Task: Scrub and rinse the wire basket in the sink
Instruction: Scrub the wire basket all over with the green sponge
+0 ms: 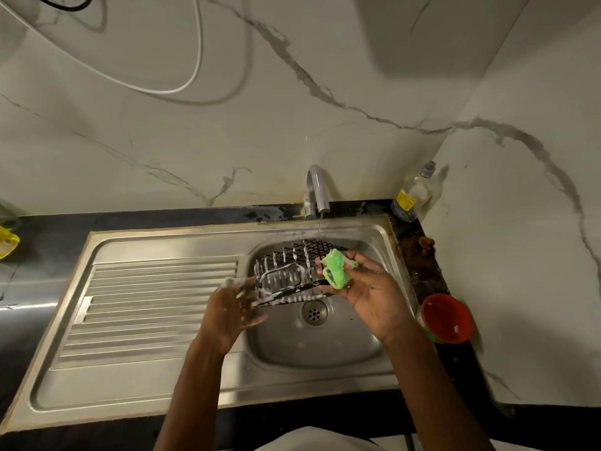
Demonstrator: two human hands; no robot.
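**Hands at the soapy basket**

Right hand (374, 288) curls round my crumpled green scrubbing sponge (336, 271), against the black wire basket (292, 271) tilted in the stainless steel sink (156, 320). My left hand (232, 307), fingers spread, foamy, touches its left end. Dark counter (42, 252), marbled wall, trickling chrome tap (317, 190).

- A clear soap bottle (414, 193) with a yellow label stands in the back right corner of the black table (48, 229), against the marble-patterned wall (195, 141).
- A red round container (447, 317) sits on the table's right edge.
- A brown clump (422, 244) lies between the bottle and the red container.
- A yellow item (8, 244) shows at the far left edge.
- A white cable (192, 76) loops across the wall, and a black cable (65, 4) runs near the top left.
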